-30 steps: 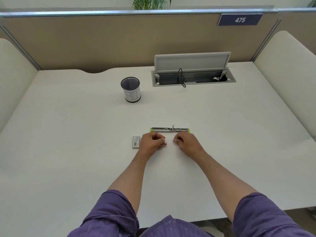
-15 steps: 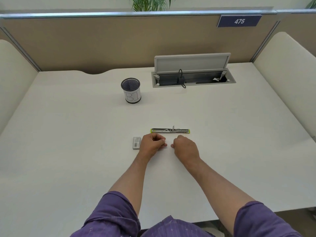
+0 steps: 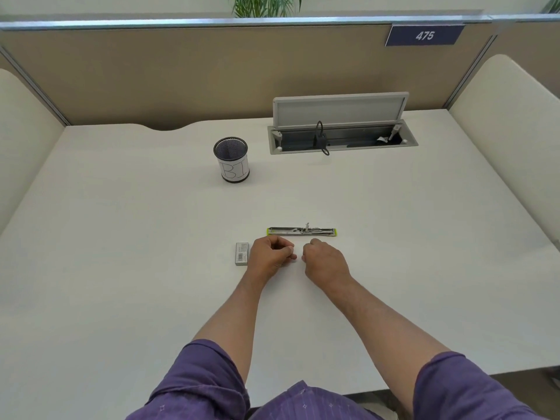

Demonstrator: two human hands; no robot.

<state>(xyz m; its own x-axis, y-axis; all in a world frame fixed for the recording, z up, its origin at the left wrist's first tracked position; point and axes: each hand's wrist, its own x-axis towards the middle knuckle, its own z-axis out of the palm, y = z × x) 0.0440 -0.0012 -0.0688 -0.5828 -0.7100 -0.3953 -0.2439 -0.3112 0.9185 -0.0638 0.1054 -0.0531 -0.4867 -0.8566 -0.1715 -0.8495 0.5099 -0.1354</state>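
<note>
Saw purple sleeves (image 3: 206, 377) at the bottom edge, with both bare forearms reaching up toward the middle of the frame over the white table (image 3: 121, 268). Found the left hand (image 3: 269, 256) and the right hand (image 3: 325, 260) resting on the table just below centre, close together but not touching, with a narrow gap of bare tabletop between them. Noted curled fingers on both, thumbs drawn in toward the fingertips; could not tell whether either pinched anything, too small to make out. Spotted a small grey box (image 3: 241, 253) with a barcode label, flat on the table just left of the left hand; could not tell whether it touched the knuckles. Found the long metal strip with green ends (image 3: 302, 231) lying crosswise just above both hands, near the fingers yet apart from them. Further up, left of centre, saw a black mesh pen cup (image 3: 231, 160) standing upright, wrapped in white paper with handwritten letters. To its right, noted a cable tray (image 3: 369, 147) sunk in the table, with a raised grey lid (image 3: 339, 109) and a black plug inside. Beyond, made out a tan partition (image 3: 181, 71), a blue sign reading 475 (image 3: 424, 35) at upper right, and green leaves (image 3: 263, 4) at the top edge.
</note>
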